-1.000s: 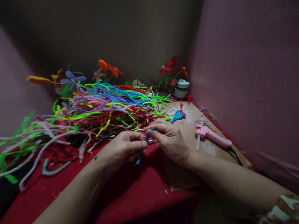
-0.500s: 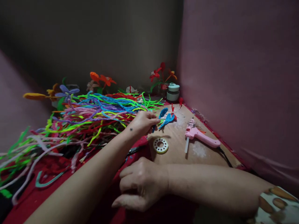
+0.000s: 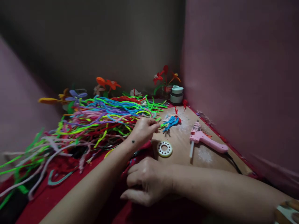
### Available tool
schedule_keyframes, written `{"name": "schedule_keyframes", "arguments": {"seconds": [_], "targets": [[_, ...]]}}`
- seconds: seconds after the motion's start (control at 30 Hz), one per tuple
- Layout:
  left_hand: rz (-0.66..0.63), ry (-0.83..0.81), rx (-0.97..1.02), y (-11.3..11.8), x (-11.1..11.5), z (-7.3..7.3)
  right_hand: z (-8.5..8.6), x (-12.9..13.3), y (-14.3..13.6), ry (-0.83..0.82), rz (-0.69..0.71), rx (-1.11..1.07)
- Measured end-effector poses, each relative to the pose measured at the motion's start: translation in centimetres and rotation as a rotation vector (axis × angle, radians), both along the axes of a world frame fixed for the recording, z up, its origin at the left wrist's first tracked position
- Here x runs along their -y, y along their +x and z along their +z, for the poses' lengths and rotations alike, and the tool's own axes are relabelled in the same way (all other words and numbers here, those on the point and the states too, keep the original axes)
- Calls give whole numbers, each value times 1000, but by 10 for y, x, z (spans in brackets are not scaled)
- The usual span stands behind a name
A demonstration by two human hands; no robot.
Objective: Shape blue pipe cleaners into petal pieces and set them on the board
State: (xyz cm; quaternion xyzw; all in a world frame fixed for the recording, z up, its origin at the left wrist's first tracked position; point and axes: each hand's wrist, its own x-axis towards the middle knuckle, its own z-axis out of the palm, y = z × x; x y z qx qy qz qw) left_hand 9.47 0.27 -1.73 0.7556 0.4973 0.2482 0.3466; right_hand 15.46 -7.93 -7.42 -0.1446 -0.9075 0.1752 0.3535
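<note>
My left hand reaches over the near left part of a brown board, its thumb stretched out and no held thing visible. Just beyond its fingertips lie blue fuzzy pipe-cleaner pieces, bunched on the board beside a small red one. A light green bit shows between them and the fingertips. Closer to me, my right hand hangs back-up above the red cloth, fingers loosely curled and thumb apart, with nothing seen in it. A white ring-shaped tape spool lies on the board between the hands.
A heap of many-coloured pipe cleaners spreads across the left. On the right of the board rests a pink glue gun with its cord. Behind stand a lidded jar and pipe-cleaner flowers. A pink wall borders the right.
My left hand has let go of the blue piece, which now lies with the other blue one, and has drawn slightly back. My right hand keeps its pose. The view has shifted a little.
</note>
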Motion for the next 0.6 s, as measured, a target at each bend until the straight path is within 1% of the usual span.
{"name": "schedule_keyframes", "arguments": {"seconds": [0.17, 0.23, 0.27, 0.3, 0.37, 0.43, 0.5, 0.53, 0.57, 0.6], "targets": [[-49, 4, 1, -27, 22, -5, 6, 6, 0, -67, 24, -4], [-52, 45, -10, -36, 25, -1, 6, 8, -1, -90, 21, 5], [-42, 78, -19, -41, 24, 4, 5, 9, -3, -100, 14, 9], [-26, 120, -27, -46, 22, 11, 4, 10, -4, -107, 11, 20], [36, 230, -44, -56, 12, 31, 0, 12, -7, -99, 7, 35], [145, 364, -85, -69, -5, 55, -4, 13, -9, -60, -4, 55], [203, 421, -142, -84, -28, 75, -7, 13, -10, -9, -16, 75], [234, 433, -185, -92, -40, 83, -7, 13, -10, 8, -20, 81], [272, 441, -259, -99, -52, 88, -8, 13, -10, 20, -23, 83], [312, 484, -325, -106, -62, 92, -8, 13, -9, 23, -29, 82]]}}
